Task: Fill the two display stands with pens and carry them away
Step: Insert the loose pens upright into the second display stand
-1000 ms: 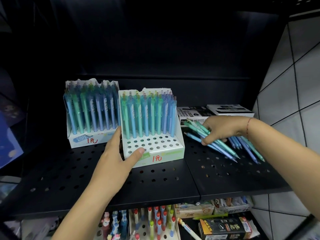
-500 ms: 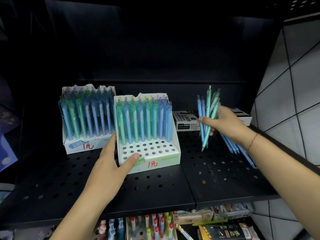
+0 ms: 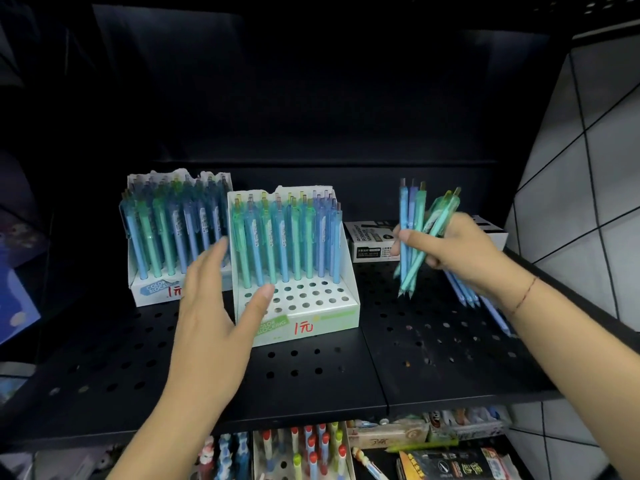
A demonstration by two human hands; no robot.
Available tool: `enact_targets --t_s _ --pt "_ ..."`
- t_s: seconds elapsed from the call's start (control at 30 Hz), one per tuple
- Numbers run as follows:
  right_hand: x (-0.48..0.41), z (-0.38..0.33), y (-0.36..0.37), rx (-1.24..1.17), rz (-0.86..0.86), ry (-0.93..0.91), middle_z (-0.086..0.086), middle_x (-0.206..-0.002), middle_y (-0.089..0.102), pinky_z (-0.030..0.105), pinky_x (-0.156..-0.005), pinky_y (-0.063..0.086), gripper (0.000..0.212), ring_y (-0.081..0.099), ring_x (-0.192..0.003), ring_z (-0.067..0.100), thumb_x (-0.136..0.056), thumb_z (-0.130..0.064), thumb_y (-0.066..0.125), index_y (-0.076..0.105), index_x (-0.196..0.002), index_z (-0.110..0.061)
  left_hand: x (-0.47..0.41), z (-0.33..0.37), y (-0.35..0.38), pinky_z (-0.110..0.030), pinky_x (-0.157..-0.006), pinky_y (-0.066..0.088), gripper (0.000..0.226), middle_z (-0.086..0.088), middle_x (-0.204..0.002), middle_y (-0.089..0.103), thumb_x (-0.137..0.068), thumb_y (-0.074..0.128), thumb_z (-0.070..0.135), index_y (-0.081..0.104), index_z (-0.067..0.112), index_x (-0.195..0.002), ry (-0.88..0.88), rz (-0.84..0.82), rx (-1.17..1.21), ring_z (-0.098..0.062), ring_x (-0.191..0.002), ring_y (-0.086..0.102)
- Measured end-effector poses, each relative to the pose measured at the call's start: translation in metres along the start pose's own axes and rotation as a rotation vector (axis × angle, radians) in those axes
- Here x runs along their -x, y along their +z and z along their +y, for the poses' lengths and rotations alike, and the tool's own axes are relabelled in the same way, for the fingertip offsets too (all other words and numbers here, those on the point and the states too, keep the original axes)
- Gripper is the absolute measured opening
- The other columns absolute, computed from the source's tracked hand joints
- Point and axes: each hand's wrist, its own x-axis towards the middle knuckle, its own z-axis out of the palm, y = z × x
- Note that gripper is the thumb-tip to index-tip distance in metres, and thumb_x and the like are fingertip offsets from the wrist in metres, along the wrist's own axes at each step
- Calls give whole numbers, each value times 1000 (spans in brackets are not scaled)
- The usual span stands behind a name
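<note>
Pens [image 3: 412, 209] between curled right fingers [image 3: 415, 239]

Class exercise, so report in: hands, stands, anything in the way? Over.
Left hand open, resting on front stand. Right hand grips pen bundle. Stand's front holes empty, nothing in the way.

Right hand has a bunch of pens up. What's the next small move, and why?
Probably swing the right hand over the near stand and drop one of its pens, tip down, into an empty front hole. The pens stand upright in its grip, the front rows are bare, and the left hand rests against the stand's side.
</note>
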Motion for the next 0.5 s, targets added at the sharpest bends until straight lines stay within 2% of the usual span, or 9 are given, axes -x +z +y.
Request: enact_targets --t_s 0.07,0.1,0.2,0.27,0.33,0.37,0.43,0.5 --pt "6 -20 2 -141 -51 -13 9 -85 75 18 -43 34 35 38 -47 13 -78 -35 65 69 -95 -5 4 15 1 -27 -107 29 63 29 -148 24 -85 47 59 21 49 -141 107 -4 87 10 -133 28" --pt "10 -33 8 -202 -105 -24 8 -84 75 15 -41 33 37 39 -45 9 -75 -34 65 68 -95 -3 5 24 3 -20 -104 29 59 33 -145 28 -84 45 63 23 53 -138 131 -49 144 16 -130 29" --pt "20 -60 33 -304 -261 -71 12 -78 72 14 -40 31 32 39 -43 6 -76 -28 66 68 -93 -2 3 46 9 -9 -96 37 64 40 -134 42 -80 43 66 29 50 -140 61 -334 384 21 -120 39" --pt "22 -69 49 -304 -338 -106 26 -78 67 16 -41 33 26 40 -43 7 -82 -23 65 68 -91 1 -1 53 13 -13 -93 46 55 31 -123 57 -83 45 54 43 39 -136 -1 -545 543 11 -112 54" --pt "20 -73 61 -277 -375 -121 37 -82 59 18 -42 34 30 40 -44 10 -85 -23 64 68 -90 6 -4 55 13 -22 -87 52 37 13 -103 70 -89 45 41 58 23 -118 -26 -585 618 -8 -92 67" --pt "18 -74 65 -261 -377 -121 38 -82 59 18 -42 34 31 40 -45 9 -87 -23 64 67 -90 8 -5 54 10 -23 -81 54 32 7 -92 72 -89 44 37 61 19 -109 -55 -569 641 -13 -81 68" --pt "14 -75 71 -241 -365 -115 26 -73 58 16 -43 34 25 41 -46 8 -89 -20 64 65 -90 5 -6 48 6 -26 -77 56 29 2 -78 70 -90 43 36 62 18 -102 -119 -547 662 -17 -71 65" --pt "11 -76 78 -218 -346 -108 12 -66 52 16 -42 34 22 41 -46 9 -89 -18 65 61 -90 3 -5 43 4 -28 -78 57 31 -1 -73 66 -92 42 37 64 16 -102 -167 -534 660 -19 -70 65"
